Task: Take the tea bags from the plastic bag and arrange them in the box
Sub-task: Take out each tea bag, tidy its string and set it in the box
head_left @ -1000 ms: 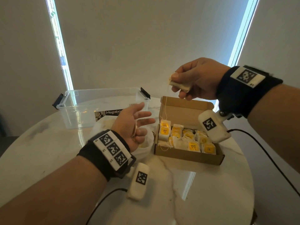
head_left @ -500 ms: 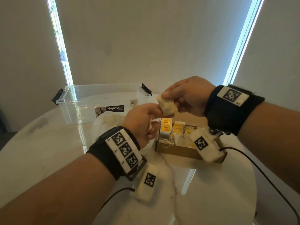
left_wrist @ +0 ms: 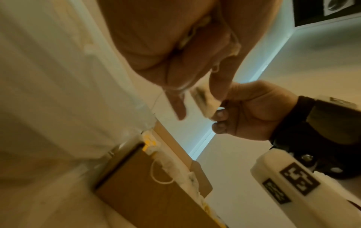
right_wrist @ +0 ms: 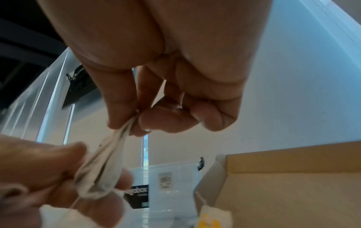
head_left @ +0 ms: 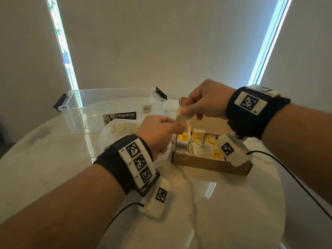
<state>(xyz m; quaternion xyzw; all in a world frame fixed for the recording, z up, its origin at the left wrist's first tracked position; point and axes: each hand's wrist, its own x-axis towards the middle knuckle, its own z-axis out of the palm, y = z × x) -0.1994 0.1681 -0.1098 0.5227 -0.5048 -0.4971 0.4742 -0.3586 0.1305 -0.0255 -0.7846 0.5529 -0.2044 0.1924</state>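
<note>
One tea bag is hanging in mid-air, above the left end of the cardboard box, and both hands are on it. The right hand is pinching its upper end between thumb and forefinger, with the other fingers curling in underneath. The left hand is pinching the lower end, thumb on one side and fingertips on the other. In the right wrist view the tea bag is stretching as a crumpled pale pouch from the right fingers down to the left hand, with a thin string trailing below. In the left wrist view the same tea bag is sitting between the left fingers and the right hand.

Below them, the box is lying open on the round marble table, its flap standing up at the back. It is holding rows of tea bags with yellow tags, and one string loop is spilling over the near wall at the left corner.

Just left of the box, under the left wrist, the plastic bag is sitting on the table with pale tea bags showing through it. Behind that, a clear storage tub with black clips and a Megabox label is standing on the table.
</note>
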